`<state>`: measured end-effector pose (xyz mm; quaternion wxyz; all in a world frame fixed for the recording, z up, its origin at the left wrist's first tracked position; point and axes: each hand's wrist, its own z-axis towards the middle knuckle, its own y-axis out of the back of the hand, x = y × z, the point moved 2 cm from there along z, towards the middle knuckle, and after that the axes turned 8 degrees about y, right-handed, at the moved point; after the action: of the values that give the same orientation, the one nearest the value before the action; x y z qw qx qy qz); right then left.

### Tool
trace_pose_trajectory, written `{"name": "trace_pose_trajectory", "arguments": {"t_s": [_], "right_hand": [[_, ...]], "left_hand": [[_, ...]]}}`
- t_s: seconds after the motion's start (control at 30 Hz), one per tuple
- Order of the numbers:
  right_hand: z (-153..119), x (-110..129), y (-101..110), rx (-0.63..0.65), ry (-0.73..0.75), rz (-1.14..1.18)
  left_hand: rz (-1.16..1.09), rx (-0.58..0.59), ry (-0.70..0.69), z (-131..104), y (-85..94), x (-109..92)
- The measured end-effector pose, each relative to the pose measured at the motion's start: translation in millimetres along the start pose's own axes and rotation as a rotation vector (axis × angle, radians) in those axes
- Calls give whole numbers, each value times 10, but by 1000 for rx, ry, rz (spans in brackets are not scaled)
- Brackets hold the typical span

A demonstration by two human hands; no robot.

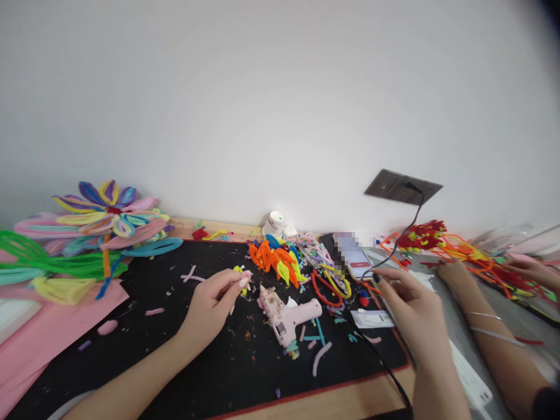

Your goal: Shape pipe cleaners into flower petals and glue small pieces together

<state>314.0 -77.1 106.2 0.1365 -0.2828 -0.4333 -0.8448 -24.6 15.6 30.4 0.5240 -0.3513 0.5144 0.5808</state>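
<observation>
My left hand (214,303) is closed in a pinch over the black mat, its fingertips around a small pink and yellow fuzzy piece (245,276). To its right a pale pink glue gun (286,318) lies on its side, its nozzle end crusted with bits. My right hand (413,303) hovers near the phone and the black cable (380,356), fingers bent together. Something small and dark shows at its fingertips, too unclear to name. Behind the glue gun is a pile of orange, yellow and blue pipe-cleaner loops (275,259).
A big multicoloured pipe-cleaner flower (111,213) stands at the left above pink paper (83,326). A white cup (275,223) and a phone (353,256) are at the back. The cable runs from a wall socket (402,186). Another person's arm (485,326) reaches in at right.
</observation>
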Motion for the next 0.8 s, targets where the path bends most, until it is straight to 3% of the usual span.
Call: {"name": "trace_pose_trajectory", "arguments": {"t_s": [0.2, 0.4, 0.5, 0.6, 0.8], "right_hand": [[-54, 680, -720, 287, 317, 260], [-201, 941, -1347, 549, 266, 458], [-200, 924, -1409, 621, 184, 505], [-155, 831, -1342, 621, 120, 553], [-82, 617, -1236, 352, 16, 928]], "left_hand": [[28, -1, -16, -9, 0, 11], [14, 11, -21, -4, 4, 1], [2, 12, -12, 0, 7, 9], [-12, 7, 0, 4, 7, 20], [-63, 17, 53, 1, 2, 25]]}}
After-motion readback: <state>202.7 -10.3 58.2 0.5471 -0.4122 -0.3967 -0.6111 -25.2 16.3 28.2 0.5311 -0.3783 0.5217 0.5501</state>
